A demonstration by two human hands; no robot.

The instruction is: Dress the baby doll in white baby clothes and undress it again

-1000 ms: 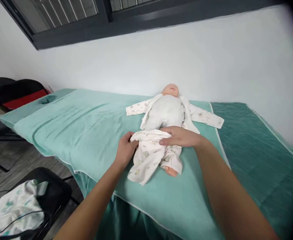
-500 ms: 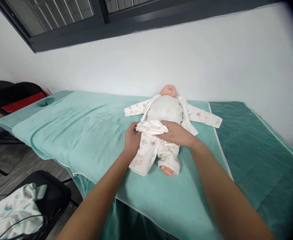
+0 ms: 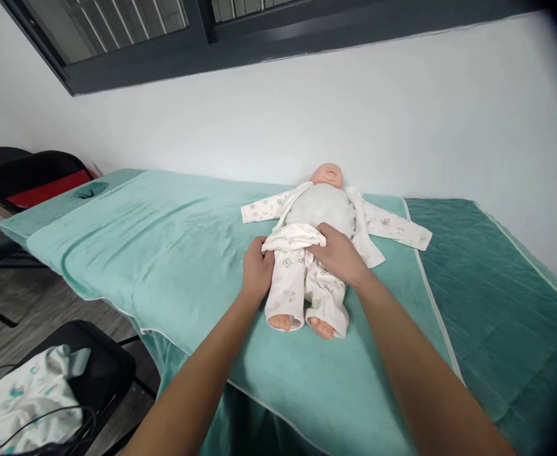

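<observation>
A baby doll (image 3: 326,174) lies on its back on the green-covered bed, its head toward the wall. Its white printed jacket (image 3: 397,226) is on both arms and hangs apart at the front, baring a grey torso. White printed baby trousers (image 3: 288,278) cover both legs, and the toes show at both cuffs. My left hand (image 3: 258,269) is closed on the trousers' waistband at the left edge. With fingers under the bunched waistband, my right hand (image 3: 338,253) grips it near the middle. The hands partly hide the doll's hips.
The padded bed (image 3: 164,240) stands against a white wall below a dark window frame (image 3: 164,57). A black chair (image 3: 102,354) at lower left carries a white printed cloth (image 3: 31,405) and a cable. Black-and-red chairs (image 3: 45,180) stand beyond the bed's left end.
The left trouser leg has come up over the doll's foot, so its toes now stick out of the cuff. Both hands keep their hold on the waistband. The view has shifted slightly.
</observation>
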